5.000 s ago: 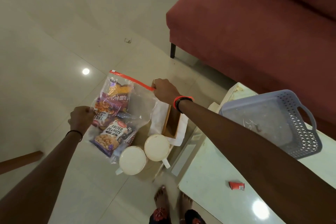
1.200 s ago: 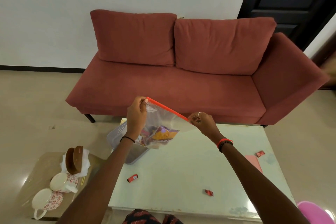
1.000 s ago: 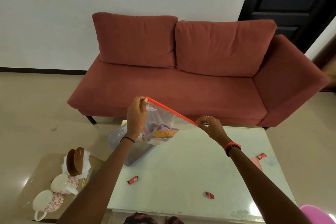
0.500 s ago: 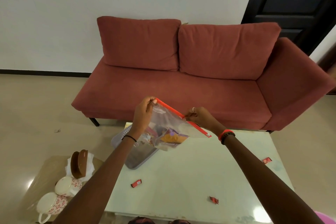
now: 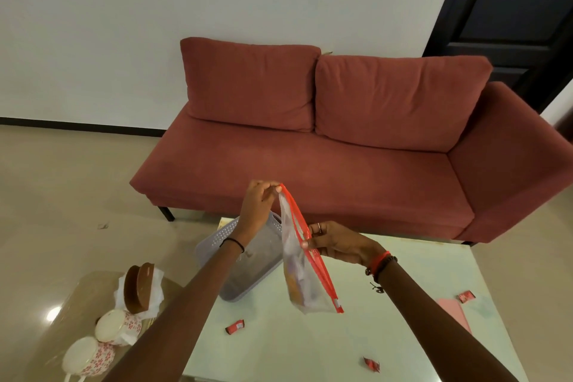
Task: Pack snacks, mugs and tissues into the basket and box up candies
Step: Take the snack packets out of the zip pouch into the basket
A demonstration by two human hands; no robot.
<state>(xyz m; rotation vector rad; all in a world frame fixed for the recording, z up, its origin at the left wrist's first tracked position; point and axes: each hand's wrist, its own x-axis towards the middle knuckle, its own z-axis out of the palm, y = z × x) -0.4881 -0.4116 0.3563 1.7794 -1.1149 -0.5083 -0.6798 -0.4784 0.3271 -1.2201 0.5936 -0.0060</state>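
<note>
Both hands hold a clear zip bag of snacks (image 5: pixel 299 276) with a red zip strip above the pale table (image 5: pixel 310 341). My left hand (image 5: pixel 257 208) pinches the strip's upper end. My right hand (image 5: pixel 333 242) pinches the strip near its middle. A grey perforated basket (image 5: pixel 248 260) lies on the table's left far corner, behind the bag. Red wrapped candies (image 5: pixel 234 326) lie on the table, one more candy (image 5: pixel 371 363) near the front and another candy (image 5: pixel 465 296) at the right. Two floral mugs (image 5: pixel 116 322) and a brown tissue holder (image 5: pixel 139 287) sit on a low side surface at the left.
A red sofa (image 5: pixel 325 164) stands right behind the table. A pink flat piece (image 5: pixel 452 313) lies on the table's right side. Beige floor stretches to the left. A dark door (image 5: pixel 511 9) is at the upper right.
The bag came up from the side surface to above the table. My right hand slid along the red strip toward my left hand, and the bag now hangs steeper, its strip running downward.
</note>
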